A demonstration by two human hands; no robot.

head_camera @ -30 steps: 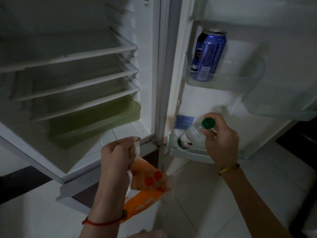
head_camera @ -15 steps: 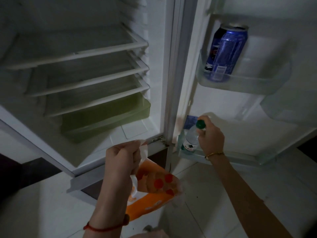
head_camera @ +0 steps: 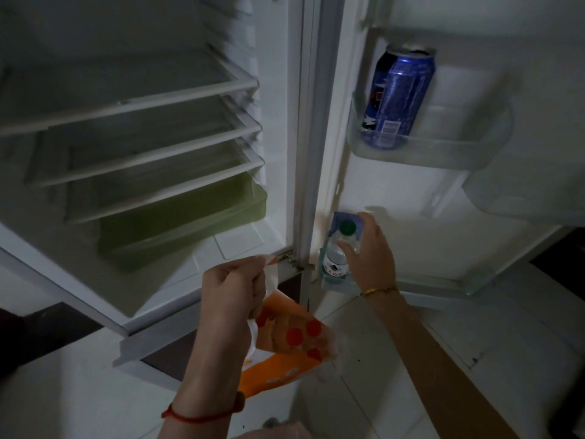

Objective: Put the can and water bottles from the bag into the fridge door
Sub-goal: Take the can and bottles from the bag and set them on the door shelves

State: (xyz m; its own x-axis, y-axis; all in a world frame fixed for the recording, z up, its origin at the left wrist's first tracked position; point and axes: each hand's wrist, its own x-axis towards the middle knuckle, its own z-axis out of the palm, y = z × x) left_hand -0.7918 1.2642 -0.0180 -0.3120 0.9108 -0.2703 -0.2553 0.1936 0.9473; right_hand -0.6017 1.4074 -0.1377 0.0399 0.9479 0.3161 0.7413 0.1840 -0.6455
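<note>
Now our right hand (head_camera: 370, 251) curls round the water bottle (head_camera: 335, 261) (upright, cap up), standing at the hinge end of the lower door shelf (head_camera: 427, 285); our left hand (head_camera: 234, 289), farther off, grips the bag (head_camera: 285, 359).

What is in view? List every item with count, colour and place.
can: 1, blue, upright in upper door shelf
water bottle: 1, clear with green cap, in lower door shelf
bag: 1, orange with red dots, hanging below left hand
inner shelves: 3, white-edged, inside fridge
drawer: 1, green, under inner shelves
left hand: 1, red wrist cord, grips bag top
right hand: 1, gold bracelet, holds water bottle
</note>
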